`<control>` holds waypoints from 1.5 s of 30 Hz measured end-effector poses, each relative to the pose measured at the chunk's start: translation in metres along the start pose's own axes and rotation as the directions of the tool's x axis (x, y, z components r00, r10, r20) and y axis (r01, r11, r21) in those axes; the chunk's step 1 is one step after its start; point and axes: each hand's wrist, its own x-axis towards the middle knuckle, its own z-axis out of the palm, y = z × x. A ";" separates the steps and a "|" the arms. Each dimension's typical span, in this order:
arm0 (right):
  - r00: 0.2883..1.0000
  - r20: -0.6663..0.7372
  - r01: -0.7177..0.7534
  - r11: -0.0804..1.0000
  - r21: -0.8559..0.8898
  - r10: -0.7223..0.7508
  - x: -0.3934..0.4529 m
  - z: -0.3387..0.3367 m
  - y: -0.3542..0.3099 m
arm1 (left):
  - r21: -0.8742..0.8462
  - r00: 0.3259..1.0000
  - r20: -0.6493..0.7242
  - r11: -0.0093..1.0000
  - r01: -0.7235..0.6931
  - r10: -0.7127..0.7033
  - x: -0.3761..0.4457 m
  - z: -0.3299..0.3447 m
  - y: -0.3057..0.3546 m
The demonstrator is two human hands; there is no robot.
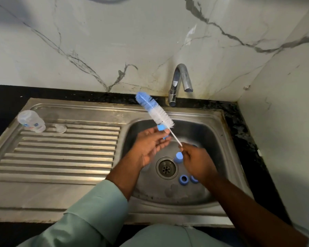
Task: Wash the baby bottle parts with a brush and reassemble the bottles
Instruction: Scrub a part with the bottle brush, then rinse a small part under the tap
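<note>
My right hand pinches the thin white stem of a bottle brush, whose blue and white bristles point up and left over the sink basin. My left hand holds a small blue bottle part at its fingertips, just below the bristles. In the basin lie a blue cap next to the drain, a blue screw ring and another blue ring partly hidden by my right wrist. A clear baby bottle lies on its side on the drainboard, with a clear teat beside it.
The ribbed steel drainboard fills the left. A chrome tap stands behind the basin, with no water running. The drain sits mid-basin. Marble walls close off the back and right; a black counter edges the sink.
</note>
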 end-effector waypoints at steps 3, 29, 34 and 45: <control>0.993 0.003 -0.117 0.993 -0.023 0.117 -0.002 -0.004 0.025 | 0.024 0.997 -0.073 1.000 0.007 -0.005 0.005 0.013 -0.012; 0.800 -0.409 -0.521 0.846 -0.110 0.439 -0.025 -0.040 0.231 | 0.665 0.994 0.107 0.742 -0.086 0.019 0.084 0.111 -0.099; 0.781 -0.426 -0.577 0.789 -0.213 0.456 -0.018 -0.040 0.225 | 0.644 0.999 0.034 0.764 -0.040 0.024 0.096 0.091 -0.091; 0.957 -0.271 -0.026 0.958 0.286 0.107 0.146 -0.031 0.052 | 0.473 0.977 -0.059 0.867 -0.155 0.207 0.115 0.054 -0.048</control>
